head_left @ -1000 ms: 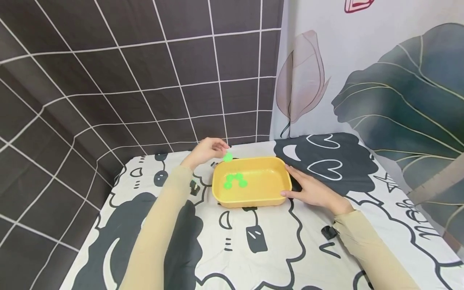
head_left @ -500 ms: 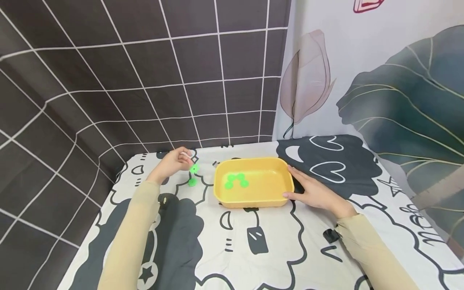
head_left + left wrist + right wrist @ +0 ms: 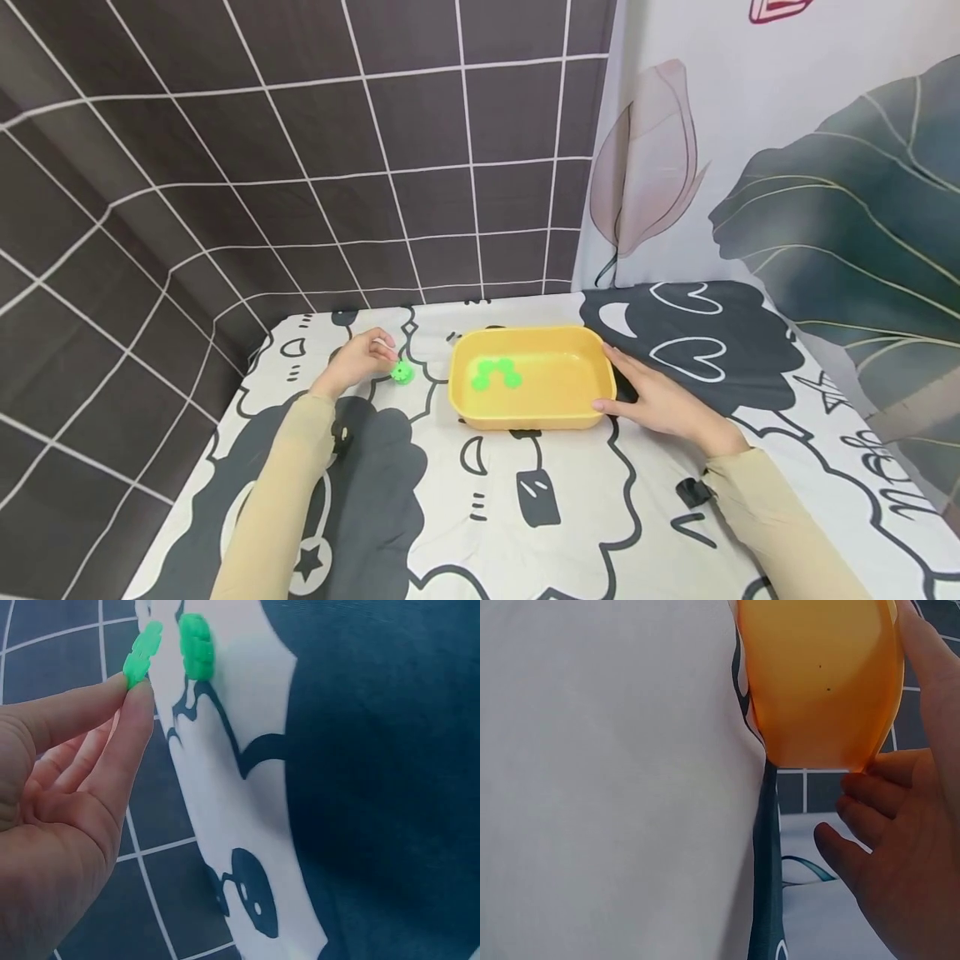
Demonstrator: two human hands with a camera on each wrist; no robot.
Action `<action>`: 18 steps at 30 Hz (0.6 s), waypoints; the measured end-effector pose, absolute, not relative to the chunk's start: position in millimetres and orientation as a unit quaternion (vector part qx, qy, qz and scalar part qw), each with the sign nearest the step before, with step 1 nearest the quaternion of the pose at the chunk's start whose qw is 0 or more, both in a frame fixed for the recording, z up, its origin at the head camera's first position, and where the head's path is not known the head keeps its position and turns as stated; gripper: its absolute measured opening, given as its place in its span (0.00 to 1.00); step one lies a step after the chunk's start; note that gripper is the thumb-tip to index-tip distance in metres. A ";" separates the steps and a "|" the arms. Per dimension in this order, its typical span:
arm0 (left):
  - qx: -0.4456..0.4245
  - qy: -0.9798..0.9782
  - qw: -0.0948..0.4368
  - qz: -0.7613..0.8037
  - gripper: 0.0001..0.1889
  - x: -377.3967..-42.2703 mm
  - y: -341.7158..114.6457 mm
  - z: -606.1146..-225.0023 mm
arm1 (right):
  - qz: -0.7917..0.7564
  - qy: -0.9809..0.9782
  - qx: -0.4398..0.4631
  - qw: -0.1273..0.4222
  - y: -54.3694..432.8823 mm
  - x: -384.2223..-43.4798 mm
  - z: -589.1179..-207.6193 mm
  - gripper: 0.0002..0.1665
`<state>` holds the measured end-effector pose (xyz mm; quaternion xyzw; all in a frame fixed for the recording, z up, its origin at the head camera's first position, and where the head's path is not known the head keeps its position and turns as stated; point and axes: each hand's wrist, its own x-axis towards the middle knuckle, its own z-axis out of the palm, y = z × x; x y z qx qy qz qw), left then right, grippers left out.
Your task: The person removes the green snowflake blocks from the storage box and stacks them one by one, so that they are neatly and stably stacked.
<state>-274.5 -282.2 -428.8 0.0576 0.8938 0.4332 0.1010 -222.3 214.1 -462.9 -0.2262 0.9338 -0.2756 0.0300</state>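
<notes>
In the head view my left hand [image 3: 362, 360] is left of a yellow tray [image 3: 532, 419], low over the patterned sheet. Its thumb and forefinger pinch a small, flat, bright green notched disc [image 3: 142, 654], seen edge-on in the left wrist view. A second green notched disc [image 3: 196, 646] is just beside it, over the white cloth. From above, the two discs overlap at one spot. My right hand [image 3: 660, 400] rests against the tray's right end, thumb at the near corner, straight fingers along the far side. Several green discs [image 3: 512, 380] lie in an arch inside the tray.
The sheet [image 3: 465, 500] has black-and-white cartoon drawings and covers the whole surface. Behind it hangs a dark cloth with a white grid [image 3: 420, 167]. A white curtain with leaf prints [image 3: 840, 217] stands at the right. A small black camera [image 3: 692, 492] sits at the right wrist.
My left hand moves left from the tray's far left corner with its green disc, then lowers it to the other disc. My right hand stays at the tray's end.
</notes>
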 end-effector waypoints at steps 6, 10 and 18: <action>0.059 0.894 0.090 0.435 0.19 -277.8 -280.6 -435.3 | -0.272 0.935 -0.227 0.026 215.4 -222.4 -462.7 0.62; 0.059 0.897 0.089 0.430 0.18 -279.1 -280.7 -438.0 | -0.270 0.935 -0.229 0.022 215.2 -223.2 -463.8 0.62; 0.057 0.903 0.078 0.418 0.16 -279.0 -279.5 -442.7 | -0.271 0.935 -0.229 0.019 215.2 -222.0 -463.2 0.61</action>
